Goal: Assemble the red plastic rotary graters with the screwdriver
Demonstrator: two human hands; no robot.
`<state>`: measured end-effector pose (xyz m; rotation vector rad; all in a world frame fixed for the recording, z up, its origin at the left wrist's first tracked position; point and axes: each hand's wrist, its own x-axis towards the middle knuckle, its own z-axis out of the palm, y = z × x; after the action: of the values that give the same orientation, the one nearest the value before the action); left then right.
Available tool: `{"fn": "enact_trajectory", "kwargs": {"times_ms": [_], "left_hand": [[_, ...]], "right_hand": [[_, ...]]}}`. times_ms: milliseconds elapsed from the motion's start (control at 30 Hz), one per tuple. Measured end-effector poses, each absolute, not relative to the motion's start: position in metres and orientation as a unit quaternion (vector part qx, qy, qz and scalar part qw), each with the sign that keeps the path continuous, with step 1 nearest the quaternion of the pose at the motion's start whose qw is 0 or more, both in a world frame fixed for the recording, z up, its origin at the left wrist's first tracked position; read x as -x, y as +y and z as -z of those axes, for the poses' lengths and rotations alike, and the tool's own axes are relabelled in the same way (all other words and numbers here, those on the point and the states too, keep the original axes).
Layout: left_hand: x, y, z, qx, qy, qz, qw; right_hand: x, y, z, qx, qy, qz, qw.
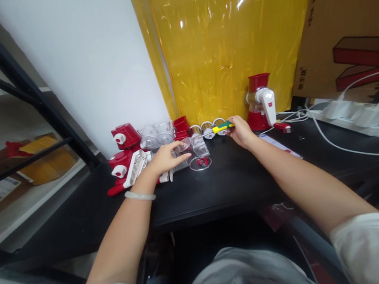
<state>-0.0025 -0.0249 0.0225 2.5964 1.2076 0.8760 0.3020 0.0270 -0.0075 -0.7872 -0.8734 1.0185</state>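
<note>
Head view: a sheet of glossy yellow plastic (225,47) hangs behind a long black bench (218,196), with a brown cardboard box (357,5) printed in red and black at the right. On the bench's right part stands an upright red and white machine (257,104) with a white side arm; farther right lies a white power strip (347,124) with chargers and pale cables. To the left, two red plastic housings (127,135) with white knobs sit one near the other, in front of the wall side, and a stack of clear round plastic parts (156,135) stands beside them. Three metal-and-white cylinders (208,130) stand in a row near the middle.

The left hand (168,158), a pale bangle on its wrist, has its fingers partly curled, thumb and forefinger set around a clear plastic piece (200,146), which is at the middle of the bench. The right hand (240,131) has its fingers closed on the handle of a green and yellow screwdriver (221,127), its thin shaft pointing left toward that piece. Just below the piece lies a clear round dish (193,167) bearing small red parts (202,161).
</note>
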Motion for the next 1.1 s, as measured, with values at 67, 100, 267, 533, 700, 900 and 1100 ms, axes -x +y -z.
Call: {"fn": "enact_trajectory", "kwargs": {"times_ms": [67, 100, 267, 533, 700, 900, 1100], "left_hand": [[0.003, -0.025, -0.022, -0.864, 0.402, -0.293, 0.073], [0.002, -0.025, -0.023, -0.864, 0.403, -0.294, 0.072], [0.001, -0.026, -0.023, -0.863, 0.404, -0.294, 0.077], [0.001, -0.026, -0.023, -0.862, 0.409, -0.288, 0.073], [0.001, -0.028, -0.025, -0.863, 0.408, -0.289, 0.08], [0.001, -0.027, -0.024, -0.862, 0.406, -0.295, 0.077], [0.001, -0.027, -0.025, -0.865, 0.403, -0.29, 0.076]], "right_hand": [[-0.304, 0.029, 0.01, 0.368, -0.402, -0.439, 0.714], [-0.305, 0.03, 0.011, 0.38, -0.41, -0.422, 0.714], [-0.31, 0.033, 0.017, 0.397, -0.455, -0.379, 0.701], [-0.305, 0.027, 0.008, 0.349, -0.419, -0.449, 0.708], [-0.308, 0.029, 0.011, 0.383, -0.433, -0.417, 0.701], [-0.309, 0.029, 0.014, 0.385, -0.452, -0.409, 0.693], [-0.302, 0.023, 0.006, 0.353, -0.405, -0.459, 0.707]]}}
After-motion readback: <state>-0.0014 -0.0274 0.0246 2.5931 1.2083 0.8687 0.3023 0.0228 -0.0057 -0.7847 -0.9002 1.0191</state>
